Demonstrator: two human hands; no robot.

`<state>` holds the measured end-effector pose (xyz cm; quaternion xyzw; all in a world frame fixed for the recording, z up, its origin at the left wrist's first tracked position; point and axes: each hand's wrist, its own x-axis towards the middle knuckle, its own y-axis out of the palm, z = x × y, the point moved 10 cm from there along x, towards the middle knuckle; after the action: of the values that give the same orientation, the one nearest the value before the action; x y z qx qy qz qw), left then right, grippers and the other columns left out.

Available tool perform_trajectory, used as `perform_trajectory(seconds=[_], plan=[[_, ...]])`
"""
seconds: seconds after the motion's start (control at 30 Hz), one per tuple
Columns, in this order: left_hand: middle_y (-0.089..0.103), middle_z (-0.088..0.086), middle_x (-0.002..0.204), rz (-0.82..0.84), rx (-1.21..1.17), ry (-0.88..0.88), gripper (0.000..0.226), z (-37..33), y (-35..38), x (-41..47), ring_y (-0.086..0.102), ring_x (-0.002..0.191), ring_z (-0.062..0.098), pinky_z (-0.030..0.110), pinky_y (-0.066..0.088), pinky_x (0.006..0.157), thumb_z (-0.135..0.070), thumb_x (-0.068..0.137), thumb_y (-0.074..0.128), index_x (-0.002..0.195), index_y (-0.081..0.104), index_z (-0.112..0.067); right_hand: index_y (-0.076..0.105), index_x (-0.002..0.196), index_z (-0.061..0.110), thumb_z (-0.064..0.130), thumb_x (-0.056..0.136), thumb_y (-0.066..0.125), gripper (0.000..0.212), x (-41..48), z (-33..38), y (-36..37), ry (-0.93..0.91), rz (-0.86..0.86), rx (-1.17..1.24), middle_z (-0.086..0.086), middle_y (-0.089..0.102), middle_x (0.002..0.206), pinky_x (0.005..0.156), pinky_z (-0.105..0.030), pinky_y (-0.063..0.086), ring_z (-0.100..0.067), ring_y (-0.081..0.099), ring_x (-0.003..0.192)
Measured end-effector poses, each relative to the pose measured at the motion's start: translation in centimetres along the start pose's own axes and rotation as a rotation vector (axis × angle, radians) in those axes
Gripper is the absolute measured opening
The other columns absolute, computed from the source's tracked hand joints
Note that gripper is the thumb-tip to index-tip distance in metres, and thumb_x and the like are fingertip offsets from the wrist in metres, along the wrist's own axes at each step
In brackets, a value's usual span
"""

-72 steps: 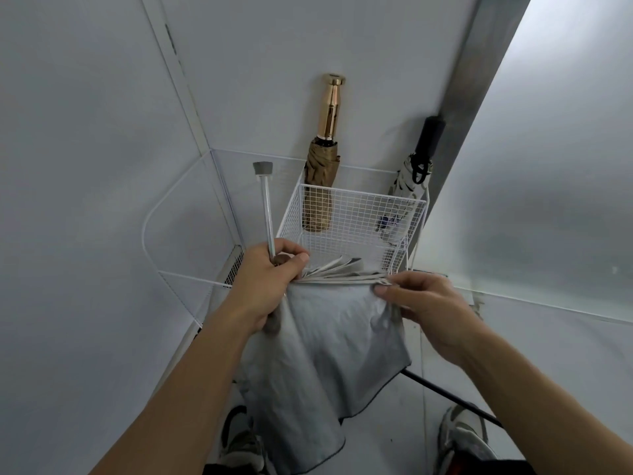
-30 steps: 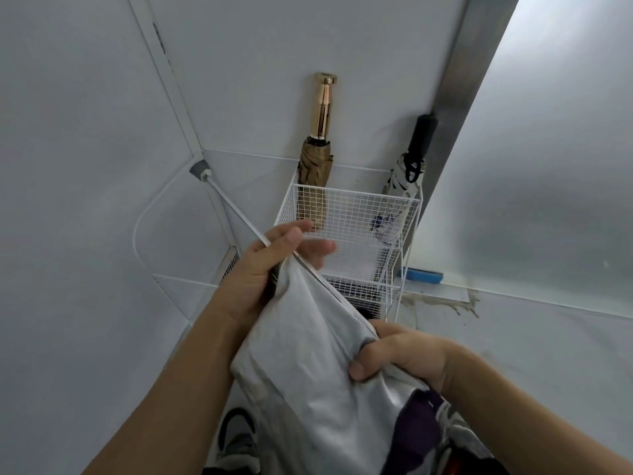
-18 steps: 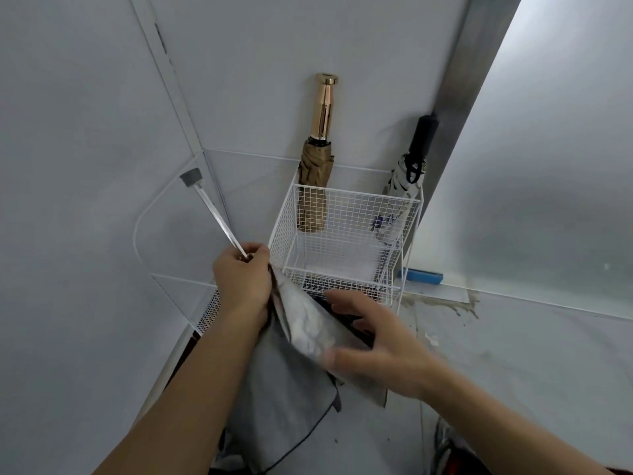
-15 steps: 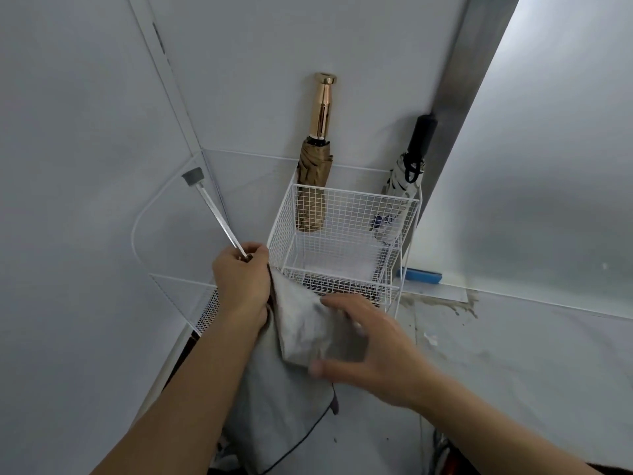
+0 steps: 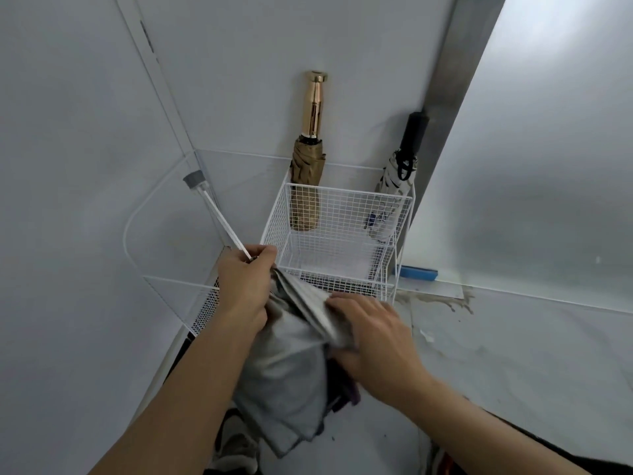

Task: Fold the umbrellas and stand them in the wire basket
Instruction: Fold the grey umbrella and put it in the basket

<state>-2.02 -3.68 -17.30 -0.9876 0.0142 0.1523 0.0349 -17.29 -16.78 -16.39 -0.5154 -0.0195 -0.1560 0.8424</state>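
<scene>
Step in hand, I judge: folding the last umbrella. My left hand is closed tight round the grey fabric umbrella at the canopy top, just in front of the white wire basket, at its near-left corner. The thin silver shaft with its grey cap sticks up left of the basket. My right hand, fingers half-bent over the pleats and thumb tucked under, pinches loose canopy in front of the basket. The tan umbrella with gold handle and white patterned umbrella with black handle stand in the basket's far corners. Next: wrap the pleats, collapse the shaft, stand it in the basket.
</scene>
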Motion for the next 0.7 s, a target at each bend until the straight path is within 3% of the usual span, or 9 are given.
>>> perform_trajectory(seconds=[0.07, 0.1, 0.17, 0.23, 0.3, 0.4, 0.57, 0.63, 0.7], plan=[[0.059, 0.005, 0.076, 0.016, -0.011, -0.008, 0.011, -0.2, -0.2, 0.1, 0.056, 0.067, 0.018, 0.022, 0.052, 0.049, -0.011, 0.091, 0.067, 0.081, 0.063, -0.013, 0.068, 0.087, 0.021, 0.029, 0.083, 0.062, 0.012, 0.7, -2.3, -1.4, 0.134, -0.06, 0.295, 0.004, 0.07, 0.084, 0.068, -0.032, 0.047, -0.014, 0.062, 0.077], [0.061, 0.005, 0.077, 0.027, -0.005, 0.0, 0.011, -0.4, -0.3, 0.2, 0.058, 0.072, 0.019, 0.027, 0.055, 0.06, -0.011, 0.09, 0.068, 0.08, 0.064, -0.014, 0.067, 0.08, 0.015, 0.023, 0.088, 0.063, 0.012, 1.0, -3.5, -1.1, 0.22, -0.015, 0.492, -0.002, 0.068, 0.074, 0.062, -0.036, 0.047, -0.016, 0.06, 0.07], [0.062, 0.004, 0.075, 0.053, 0.025, 0.029, 0.013, -0.7, -0.4, 0.5, 0.059, 0.074, 0.017, 0.03, 0.052, 0.074, -0.011, 0.089, 0.069, 0.078, 0.065, -0.015, 0.073, 0.086, 0.008, 0.013, 0.09, 0.068, 0.008, 1.3, -4.1, -0.5, 0.326, 0.146, 0.82, -0.01, 0.073, 0.08, 0.067, -0.041, 0.053, -0.021, 0.065, 0.073], [0.063, 0.003, 0.072, 0.078, 0.044, 0.067, 0.013, -1.0, -0.4, 0.6, 0.058, 0.07, 0.015, 0.026, 0.051, 0.07, -0.01, 0.088, 0.07, 0.077, 0.066, -0.016, 0.076, 0.092, 0.01, 0.013, 0.084, 0.072, 0.01, 1.2, -3.2, 0.1, 0.347, 0.326, 1.007, -0.006, 0.076, 0.089, 0.072, -0.03, 0.057, -0.019, 0.072, 0.082], [0.063, 0.003, 0.07, 0.112, 0.042, 0.1, 0.014, -1.4, -0.4, 0.7, 0.059, 0.067, 0.014, 0.025, 0.05, 0.067, -0.009, 0.087, 0.071, 0.076, 0.067, -0.015, 0.076, 0.085, 0.011, 0.021, 0.077, 0.075, 0.012, 1.1, -3.0, 0.5, 0.358, 0.419, 1.08, -0.004, 0.074, 0.081, 0.065, -0.023, 0.052, -0.018, 0.069, 0.073], [0.063, 0.001, 0.069, 0.195, 0.032, 0.133, 0.011, -1.9, 0.1, 0.5, 0.059, 0.063, 0.01, 0.022, 0.049, 0.062, -0.009, 0.086, 0.073, 0.077, 0.068, -0.015, 0.071, 0.072, 0.01, 0.039, 0.074, 0.079, 0.03, 1.8, -5.8, -0.5, 0.486, 0.236, 1.102, -0.008, 0.059, 0.068, 0.055, -0.031, 0.039, -0.024, 0.05, 0.06], [0.068, 0.001, 0.075, 0.443, 0.153, 0.153, 0.007, -1.6, 3.2, -1.9, 0.063, 0.07, 0.009, 0.021, 0.052, 0.069, -0.005, 0.085, 0.072, 0.083, 0.07, -0.011, 0.073, 0.075, 0.007, 0.029, 0.087, 0.074, 0.024, 1.8, -10.0, -2.9, 0.616, -0.183, 0.864, -0.007, 0.066, 0.072, 0.065, -0.033, 0.047, -0.021, 0.059, 0.07], [0.066, 0.003, 0.075, 0.337, 0.111, 0.096, 0.009, -0.9, 2.5, -1.2, 0.062, 0.07, 0.012, 0.022, 0.052, 0.067, -0.004, 0.086, 0.071, 0.081, 0.068, -0.011, 0.072, 0.085, 0.024, 0.029, 0.088, 0.072, 0.006, 1.7, -9.8, -4.5, 0.53, -0.265, 0.528, 0.009, 0.071, 0.082, 0.076, -0.031, 0.051, -0.01, 0.064, 0.079], [0.066, 0.006, 0.078, 0.123, 0.038, 0.004, 0.01, 0.1, 0.3, 0.4, 0.062, 0.075, 0.018, 0.03, 0.054, 0.073, -0.005, 0.087, 0.07, 0.081, 0.066, -0.012, 0.067, 0.101, 0.029, 0.031, 0.089, 0.07, 0.012, 1.3, -7.8, -5.8, 0.425, -0.316, 0.329, 0.016, 0.067, 0.097, 0.084, -0.029, 0.05, 0.001, 0.06, 0.09]])
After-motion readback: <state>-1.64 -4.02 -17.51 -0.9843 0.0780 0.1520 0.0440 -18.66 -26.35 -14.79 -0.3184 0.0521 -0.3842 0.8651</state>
